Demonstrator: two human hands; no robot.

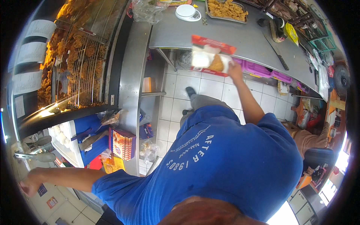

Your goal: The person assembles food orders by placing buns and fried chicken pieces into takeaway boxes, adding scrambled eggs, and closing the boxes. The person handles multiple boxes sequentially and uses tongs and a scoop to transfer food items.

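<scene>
My right hand [235,71] grips the right side of a red and white cardboard food box [209,71], its fingers closed on the edge. The box stands open, slightly blurred. Inside are a mound of white rice [203,59] and a piece of fried chicken [217,63]. It is held by the near edge of a steel table [172,33]. Far out to the left, my left hand [30,182] reaches to the picture's rim, below a pair of metal tongs [33,153] and apart from them. Its fingers are dark and partly cut off.
A lit display case [78,60] full of fried chicken stands left. Below it are a white tray [77,150] of wrapped white balls and stacked printed boxes [123,144]. On the table lie a white scale [186,12], a chicken tray [227,10] and a knife [276,50]. Another person [309,137] is at right.
</scene>
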